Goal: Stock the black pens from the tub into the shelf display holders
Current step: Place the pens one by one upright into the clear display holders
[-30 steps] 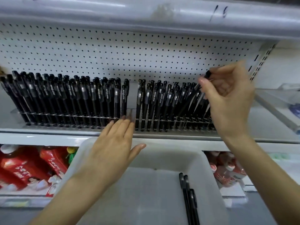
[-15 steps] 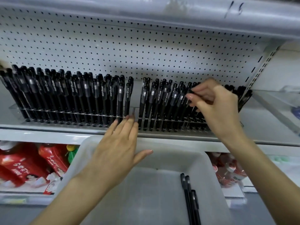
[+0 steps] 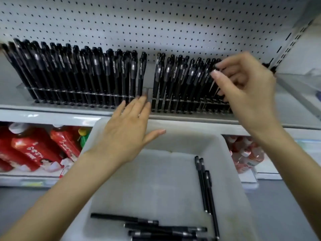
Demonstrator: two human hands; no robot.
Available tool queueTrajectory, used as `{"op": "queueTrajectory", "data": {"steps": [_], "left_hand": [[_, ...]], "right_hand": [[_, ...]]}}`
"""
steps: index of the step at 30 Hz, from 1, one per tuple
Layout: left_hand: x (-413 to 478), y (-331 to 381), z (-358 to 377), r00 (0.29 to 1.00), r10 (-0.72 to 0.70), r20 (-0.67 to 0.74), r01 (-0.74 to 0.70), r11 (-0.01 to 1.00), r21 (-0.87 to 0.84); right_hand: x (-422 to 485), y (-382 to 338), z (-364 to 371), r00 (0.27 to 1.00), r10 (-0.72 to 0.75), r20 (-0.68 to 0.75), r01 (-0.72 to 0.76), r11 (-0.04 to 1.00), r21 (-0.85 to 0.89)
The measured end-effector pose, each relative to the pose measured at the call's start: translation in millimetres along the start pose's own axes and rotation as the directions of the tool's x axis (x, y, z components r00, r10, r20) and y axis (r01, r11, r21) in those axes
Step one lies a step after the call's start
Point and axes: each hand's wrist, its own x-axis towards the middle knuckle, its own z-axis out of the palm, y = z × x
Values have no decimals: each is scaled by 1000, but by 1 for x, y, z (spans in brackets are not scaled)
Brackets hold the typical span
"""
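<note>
Two clear display holders on the shelf stand packed with upright black pens: the left holder and the right holder. My right hand is at the right holder's far end, fingers pinched on the top of a black pen standing among the others. My left hand lies flat with fingers spread, fingertips touching the holders' front where they meet, holding nothing. Below, the white tub holds several loose black pens, some along its right side, some at its near end.
A white pegboard backs the shelf. The shelf's front edge runs just above the tub. Red bottles fill the lower shelf at left, and pale bottles sit at right. A slotted upright bounds the right side.
My right hand lowered the pen from above the row down among the pens at the right holder's end. My left hand stayed at the holders' front. The view tilted down, showing more of the tub.
</note>
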Motion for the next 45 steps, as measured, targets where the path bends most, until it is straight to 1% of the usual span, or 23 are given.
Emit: {"op": "queueTrajectory", "data": {"steps": [1,2,3,4,5,6,7,8,9,12,14,16,17,19,23,28,30,33,35,36,38,42,45], "left_hand": [[-4,1,-5,1000,-1,4,1,1000,-25],[-11,3,-11,1000,-7,12,8,998,-68],[-21,4,-15,1000,-18,23,21,993,-119],[-34,5,-19,999,-21,40,27,986,-165],[-50,5,-18,998,-11,54,21,982,-189],[-66,4,-17,999,6,45,3,982,-187],[-84,4,-14,999,24,27,-19,985,-169],[-101,2,-12,999,29,23,-25,988,-153],[-116,0,-10,999,12,36,-7,990,-143],[-150,-12,-2,992,-106,65,116,978,-172],[-164,-19,3,977,-204,60,213,942,-261],[-172,-21,10,951,-301,77,305,864,-400],[-174,-21,13,938,-335,87,337,826,-452],[-177,-20,20,928,-363,85,355,792,-496],[-179,-20,27,927,-369,72,348,770,-535],[-180,-20,30,928,-366,60,340,774,-534],[-181,-20,29,926,-372,62,344,765,-545],[-182,-19,30,923,-379,62,349,761,-547],[-182,-19,30,922,-382,59,349,760,-548],[-182,-19,30,922,-382,59,350,760,-547],[-182,-19,30,922,-383,58,350,760,-547],[-183,-20,31,924,-379,54,343,758,-554],[-183,-19,32,923,-381,59,345,751,-563]], "right_hand": [[-10,-7,1,997,19,71,-23,998,58],[-22,-14,3,983,60,174,-85,987,138],[-35,-20,6,941,119,316,-197,954,227],[-51,-24,10,857,175,484,-340,899,277],[-67,-27,16,736,207,645,-465,847,258],[-83,-26,23,610,214,763,-529,827,191],[-99,-24,31,515,213,830,-539,833,121],[-113,-22,40,459,215,862,-525,849,67],[-125,-20,49,428,220,877,-499,866,27],[-148,-13,72,376,237,896,-358,929,-96],[-157,-12,84,354,247,902,-270,951,-154],[-166,-11,94,330,258,908,-249,952,-179],[-171,-12,98,321,260,911,-243,952,-187],[-177,-13,104,320,262,911,-224,955,-197],[-181,-19,113,361,242,901,-159,968,-196],[-180,-27,128,407,202,891,-89,979,-181],[-180,-30,131,420,146,896,-20,988,-152],[-180,-32,134,433,8,901,156,984,-83],[-175,-27,134,448,-24,894,230,969,-89],[-171,-21,134,456,-16,890,236,966,-103],[-160,-9,133,475,10,880,198,973,-118],[-140,9,118,521,101,847,37,989,-140],[-135,19,102,517,194,834,-52,979,-195]]}}
